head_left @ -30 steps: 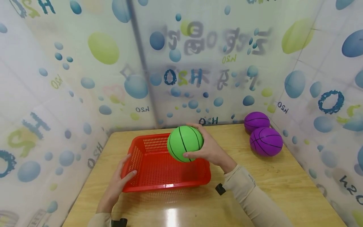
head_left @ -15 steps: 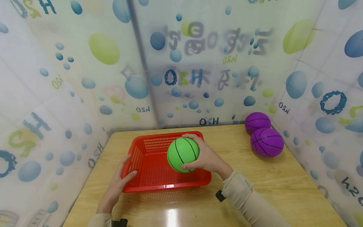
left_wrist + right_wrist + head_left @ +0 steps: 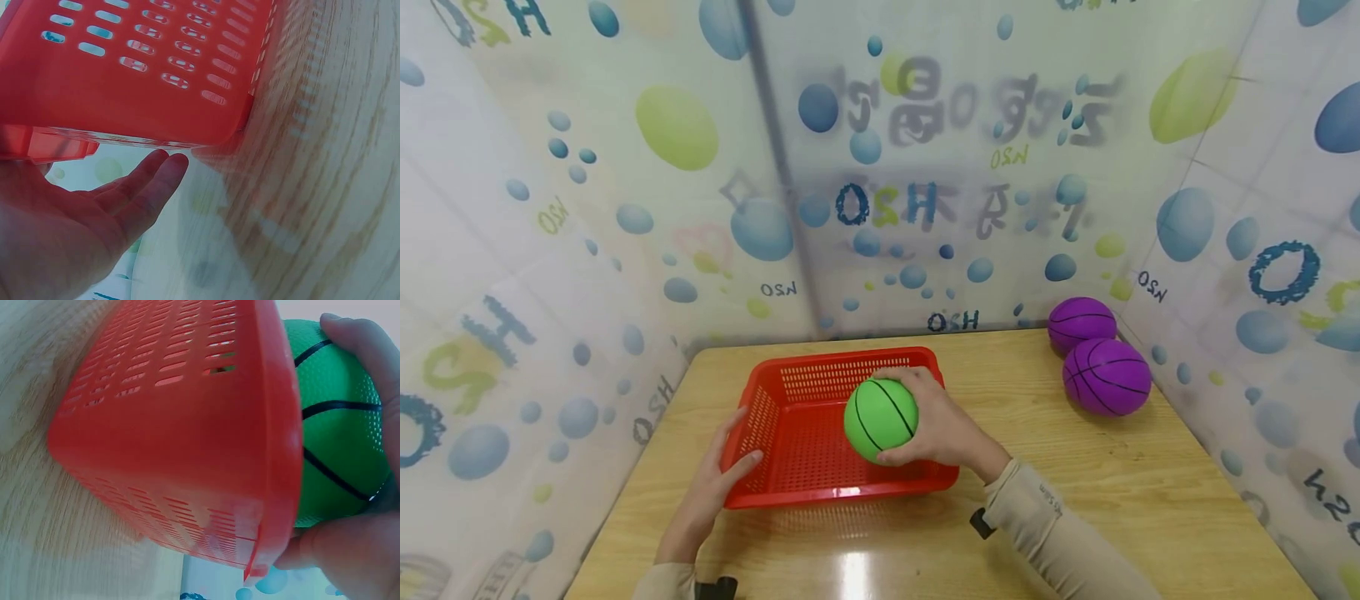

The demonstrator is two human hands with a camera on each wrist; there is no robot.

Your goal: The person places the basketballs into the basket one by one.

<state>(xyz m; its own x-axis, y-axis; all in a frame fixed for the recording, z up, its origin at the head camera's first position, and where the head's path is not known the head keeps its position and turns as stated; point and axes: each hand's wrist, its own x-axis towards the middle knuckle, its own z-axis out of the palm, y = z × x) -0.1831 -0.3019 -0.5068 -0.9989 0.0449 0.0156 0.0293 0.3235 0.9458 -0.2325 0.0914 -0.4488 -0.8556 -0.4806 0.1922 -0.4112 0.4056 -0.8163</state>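
Note:
In the head view, a green ball (image 3: 880, 421) with black basketball lines is low within the red plastic basket (image 3: 842, 492). My right hand (image 3: 936, 425) grips it from the right, thumb near and fingers over the far side. From the right wrist, the ball (image 3: 337, 412) shows above the basket rim (image 3: 281, 425), its lower part hidden by the wall. My left hand (image 3: 707, 479) holds the basket's left end, thumb over the rim and fingers outside. In the left wrist view, two fingers (image 3: 147, 194) stretch along the outside of the basket wall (image 3: 125, 94).
Two purple balls (image 3: 1107, 377) with black lines sit together at the table's back right corner. The light wooden table (image 3: 1045, 517) runs up to a curtain (image 3: 880, 167) printed with blue and green bubbles, which encloses the back and both sides.
My right hand has lowered the green ball, down and slightly left, into the basket. The left hand and the basket have stayed in place.

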